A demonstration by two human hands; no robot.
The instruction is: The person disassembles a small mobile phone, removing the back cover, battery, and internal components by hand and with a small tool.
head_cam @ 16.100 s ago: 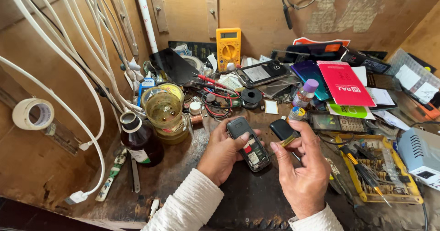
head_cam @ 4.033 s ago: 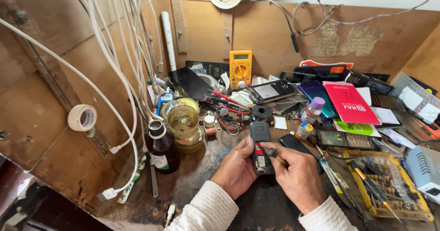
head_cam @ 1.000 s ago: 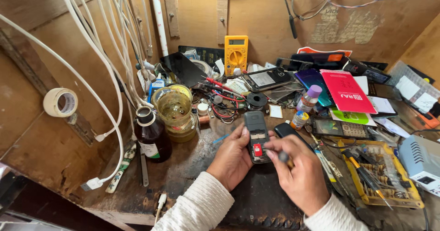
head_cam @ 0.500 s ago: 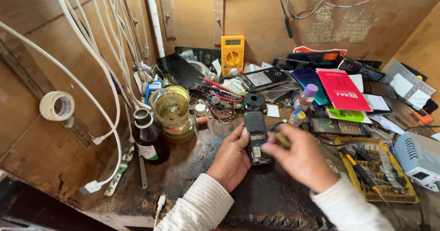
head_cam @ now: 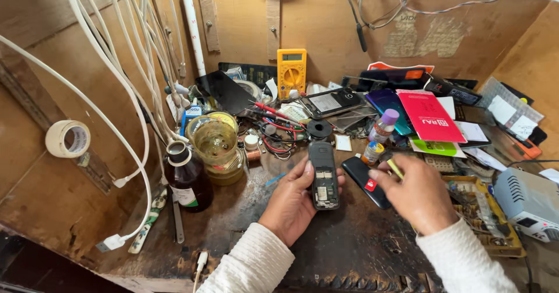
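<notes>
R hand [head_cam: 420,195] now off phone [head_cam: 324,175].

Brown board walls [head_cam: 326,19] close in a dark, stained wooden workbench [head_cam: 233,223] on 3 sides. White cables [head_cam: 105,77] hang down the left wall, where a roll of tape [head_cam: 68,139] sits on a peg. Soft, even light falls across everything.

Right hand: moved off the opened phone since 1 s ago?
Yes. The right hand has pulled rightward off the opened phone, now over the black back cover, nearer the yellow tray.
</notes>
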